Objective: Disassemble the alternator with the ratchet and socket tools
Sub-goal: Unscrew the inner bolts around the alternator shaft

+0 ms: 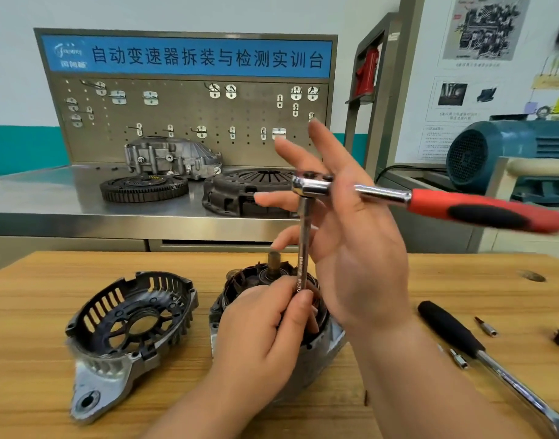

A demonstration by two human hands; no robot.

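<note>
The opened alternator body [330, 343] stands on the wooden table [34, 296], its windings and brass shaft tip [274, 261] facing up. A ratchet [481, 210] with a red and black handle sits atop a long extension bar [304, 245] that stands upright into the alternator. My left hand [265, 331] pinches the lower end of the bar. My right hand [344, 223] is spread behind the ratchet head, fingers straight, palm against it. The removed end cover [129, 315] lies to the left.
A second ratchet with a black grip [452, 334] lies at the right, with two small bits [485, 326] [458, 358] beside it. Behind the table a steel bench holds a clutch cover [237, 191], flywheel [143, 186] and gearbox housing [170, 156]. A blue motor [509, 147] stands far right.
</note>
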